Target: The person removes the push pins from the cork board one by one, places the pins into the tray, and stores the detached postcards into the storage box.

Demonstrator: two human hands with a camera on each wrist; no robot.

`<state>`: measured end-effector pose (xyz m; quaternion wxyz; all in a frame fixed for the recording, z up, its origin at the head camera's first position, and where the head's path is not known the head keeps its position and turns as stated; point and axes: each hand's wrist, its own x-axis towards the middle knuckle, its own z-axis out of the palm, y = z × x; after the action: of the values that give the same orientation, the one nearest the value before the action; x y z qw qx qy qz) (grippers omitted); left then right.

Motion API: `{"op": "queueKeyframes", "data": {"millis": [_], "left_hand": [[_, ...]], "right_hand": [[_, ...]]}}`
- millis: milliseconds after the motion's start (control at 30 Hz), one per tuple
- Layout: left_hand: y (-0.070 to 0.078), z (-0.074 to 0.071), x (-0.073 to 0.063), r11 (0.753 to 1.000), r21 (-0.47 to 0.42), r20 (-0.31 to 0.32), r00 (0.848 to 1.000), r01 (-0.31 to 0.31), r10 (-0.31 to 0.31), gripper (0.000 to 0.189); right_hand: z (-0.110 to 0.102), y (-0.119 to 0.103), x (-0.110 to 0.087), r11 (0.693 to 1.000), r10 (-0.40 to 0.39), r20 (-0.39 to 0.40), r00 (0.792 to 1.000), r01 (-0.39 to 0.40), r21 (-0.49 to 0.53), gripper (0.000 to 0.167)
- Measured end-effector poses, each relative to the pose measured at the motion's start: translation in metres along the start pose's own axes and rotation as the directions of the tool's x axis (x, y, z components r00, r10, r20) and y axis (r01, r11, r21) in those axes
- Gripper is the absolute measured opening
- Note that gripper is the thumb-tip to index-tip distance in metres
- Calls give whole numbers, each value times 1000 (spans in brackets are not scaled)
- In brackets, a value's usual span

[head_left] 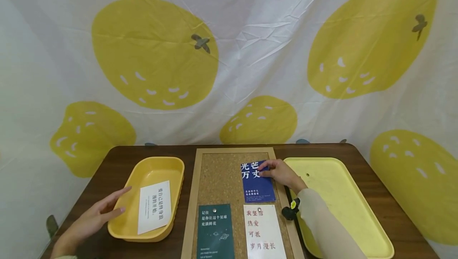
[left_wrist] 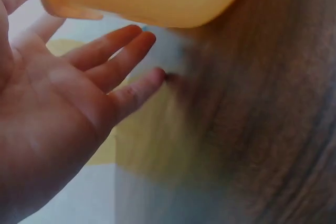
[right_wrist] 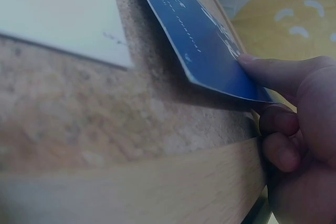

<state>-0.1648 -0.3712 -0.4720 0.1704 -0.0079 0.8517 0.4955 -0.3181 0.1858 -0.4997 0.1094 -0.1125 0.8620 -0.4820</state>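
My right hand [head_left: 283,173] pinches a blue card [head_left: 258,189] with white lettering by its right edge, over the upper right of a wood-framed cork board [head_left: 218,179]. In the right wrist view the thumb lies on top of the card, the other fingers curl underneath, and its near edge tilts up from the cork. My left hand [head_left: 94,215] is held at the left rim of a deep yellow tray [head_left: 150,167], its fingers spread with nothing in them. A white card [head_left: 154,207] with dark lettering lies in that tray.
On the lower cork, a green card [head_left: 215,235] and a white card with red lettering [head_left: 264,237] each have a silver pin at the top. A flat pale yellow tray [head_left: 343,195] stands right of the board. A lemon-print cloth [head_left: 243,52] hangs behind the wooden table [head_left: 372,179].
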Motion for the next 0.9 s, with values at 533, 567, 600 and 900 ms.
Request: {"op": "queueKeyframes", "data": {"millis": [533, 567, 600, 900], "left_hand": [[-16, 8, -2, 972, -212, 60, 992, -98, 113, 74], [-16, 8, -2, 969, -223, 65, 991, -103, 120, 74], [-17, 9, -2, 966, -236, 69, 990, -105, 125, 74], [-19, 7, -1, 961, -261, 95, 989, -87, 115, 76]], "right_hand": [[1, -2, 0, 1000, -7, -8, 1000, 7, 0, 11], [1, -2, 0, 1000, -6, -11, 1000, 6, -1, 11], [2, -2, 0, 1000, -7, -14, 1000, 7, -2, 11], [4, 0, 1, 1000, -19, -37, 999, 18, -6, 9]]}}
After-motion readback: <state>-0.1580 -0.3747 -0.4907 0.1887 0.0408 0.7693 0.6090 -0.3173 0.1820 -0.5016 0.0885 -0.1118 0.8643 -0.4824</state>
